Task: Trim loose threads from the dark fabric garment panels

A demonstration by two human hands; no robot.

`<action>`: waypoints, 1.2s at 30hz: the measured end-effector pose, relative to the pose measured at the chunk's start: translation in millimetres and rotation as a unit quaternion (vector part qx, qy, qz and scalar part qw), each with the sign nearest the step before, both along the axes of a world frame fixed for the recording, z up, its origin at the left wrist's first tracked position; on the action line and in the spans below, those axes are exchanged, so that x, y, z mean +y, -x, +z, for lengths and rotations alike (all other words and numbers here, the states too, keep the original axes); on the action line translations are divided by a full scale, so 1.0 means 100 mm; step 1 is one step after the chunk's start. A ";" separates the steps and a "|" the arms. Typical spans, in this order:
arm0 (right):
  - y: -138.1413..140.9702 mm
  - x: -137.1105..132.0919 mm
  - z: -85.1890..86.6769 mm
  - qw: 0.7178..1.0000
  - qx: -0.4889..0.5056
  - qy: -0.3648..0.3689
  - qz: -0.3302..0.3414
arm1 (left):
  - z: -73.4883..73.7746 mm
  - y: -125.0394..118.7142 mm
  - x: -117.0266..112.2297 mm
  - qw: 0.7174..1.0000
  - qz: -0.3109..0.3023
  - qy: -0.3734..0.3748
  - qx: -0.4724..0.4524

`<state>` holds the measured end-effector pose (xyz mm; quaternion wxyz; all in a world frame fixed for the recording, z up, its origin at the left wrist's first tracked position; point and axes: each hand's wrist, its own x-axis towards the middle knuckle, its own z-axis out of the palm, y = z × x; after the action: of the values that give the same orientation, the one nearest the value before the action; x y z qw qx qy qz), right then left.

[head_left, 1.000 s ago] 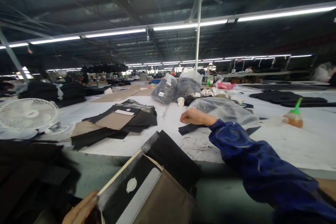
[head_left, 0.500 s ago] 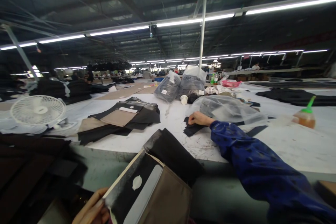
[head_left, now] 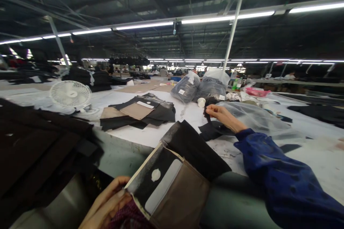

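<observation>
My left hand (head_left: 109, 202) grips the left edge of a black fabric panel (head_left: 158, 166), tilted in front of me. The panel carries a taupe pocket piece (head_left: 185, 196), a pale grey strip (head_left: 163, 186) and a round white patch (head_left: 156, 175). Over the white table, my right hand (head_left: 221, 115) pinches a thin black fabric piece (head_left: 209, 117), lifted at one end. Below it lie more small black fabric pieces (head_left: 208, 131). Left of these rests a spread pile of black and taupe panels (head_left: 161, 111).
A white fan (head_left: 71, 94) stands at the left, behind stacked dark fabric (head_left: 40, 139). Clear plastic sheeting (head_left: 249, 118) lies beside my right forearm. Farther back are filled plastic bags (head_left: 213, 84), a white cup (head_left: 201, 102) and a pink basket (head_left: 257, 92).
My right hand has risen from the small black pieces, pulling one up. My left hand still holds the panel. The view has turned left, so the scene sits farther right.
</observation>
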<state>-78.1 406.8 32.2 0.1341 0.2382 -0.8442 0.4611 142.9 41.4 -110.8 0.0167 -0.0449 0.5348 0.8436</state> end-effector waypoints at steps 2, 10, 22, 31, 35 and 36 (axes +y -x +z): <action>-0.13 -0.15 0.06 0.999 0.000 0.033 0.008 | 0.05 -0.01 0.02 0.999 -0.046 0.006 0.001; -1.16 -0.80 0.15 0.994 0.094 -0.047 0.025 | 0.02 0.23 0.22 0.998 0.063 0.029 0.004; -0.82 -1.26 -0.76 0.956 -0.194 -0.114 0.188 | 0.20 0.14 -0.10 0.993 -0.081 0.079 0.032; -0.84 -1.22 -0.70 0.941 -0.185 -0.139 0.248 | 0.38 0.05 -0.31 0.983 -0.155 0.078 0.055; -0.83 -1.23 -0.71 0.942 -0.199 -0.129 0.238 | 0.39 0.05 -0.46 0.993 -0.061 0.067 0.080; -0.83 -1.24 -0.71 0.942 -0.206 -0.124 0.236 | 0.39 0.08 -0.46 0.991 -0.010 0.089 0.094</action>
<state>4.6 283.0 -38.6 -0.1858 0.3450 -0.8237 0.4098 134.6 -4.3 -71.8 -0.0291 0.0390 0.6077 0.7927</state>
